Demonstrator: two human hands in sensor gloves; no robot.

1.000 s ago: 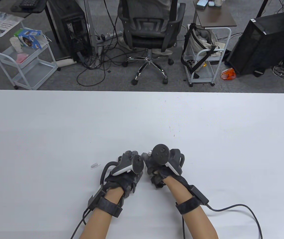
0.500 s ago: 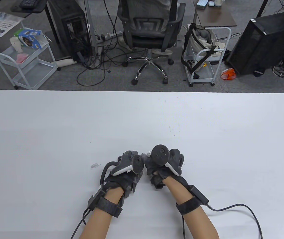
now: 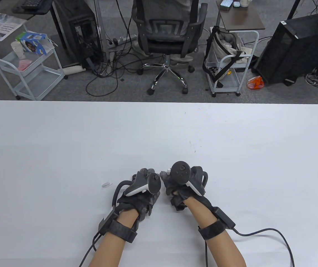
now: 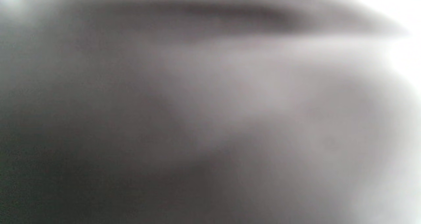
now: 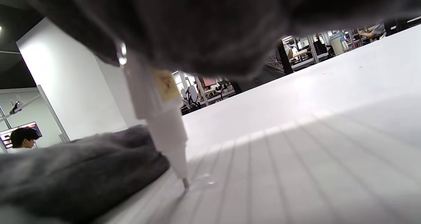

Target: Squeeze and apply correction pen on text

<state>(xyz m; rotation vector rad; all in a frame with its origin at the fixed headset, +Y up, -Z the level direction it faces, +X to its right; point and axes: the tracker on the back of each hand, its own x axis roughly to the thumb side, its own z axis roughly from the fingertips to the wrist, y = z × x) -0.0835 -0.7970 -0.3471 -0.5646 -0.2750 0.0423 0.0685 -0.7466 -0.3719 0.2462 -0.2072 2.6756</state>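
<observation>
My right hand grips a white correction pen and holds it nearly upright. In the right wrist view its tip touches lined white paper, with a small wet spot beside it. The pen's top end shows past the right-hand tracker in the table view. My left hand lies palm down just left of the pen, its gloved fingers resting on the paper. The left wrist view is a grey blur.
A small clear cap lies on the white table left of my left hand. The right glove's cable loops over the table at lower right. Beyond the far edge stand an office chair and carts.
My right hand has shifted very slightly to the right with the pen. The left hand has not moved.
</observation>
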